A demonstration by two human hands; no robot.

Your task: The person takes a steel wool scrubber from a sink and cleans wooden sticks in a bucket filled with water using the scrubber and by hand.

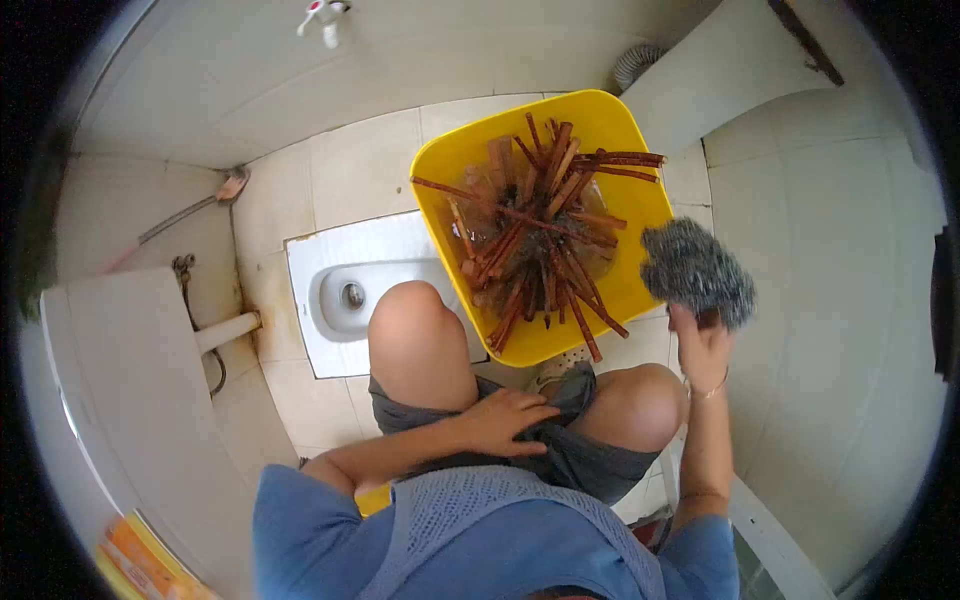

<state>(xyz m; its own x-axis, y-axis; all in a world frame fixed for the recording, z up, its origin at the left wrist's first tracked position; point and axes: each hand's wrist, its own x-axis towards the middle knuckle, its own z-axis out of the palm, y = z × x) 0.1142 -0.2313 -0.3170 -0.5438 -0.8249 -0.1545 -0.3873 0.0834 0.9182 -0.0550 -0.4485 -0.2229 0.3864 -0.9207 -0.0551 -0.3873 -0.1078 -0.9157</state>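
Right hand point(703, 350) grips a fuzzy grey rounded bundle point(698, 272); a square yellow plastic tub point(642, 215) ahead likely keeps slender brown wooden sticks point(548, 228) reachable; left hand point(503, 420) rests loosely spread.

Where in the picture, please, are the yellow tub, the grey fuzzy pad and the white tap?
Yellow tub point(645, 207): head view, on its bare inner wall.
Grey fuzzy pad point(698, 272): head view, on its middle.
White tap point(328, 24): head view, on its body.
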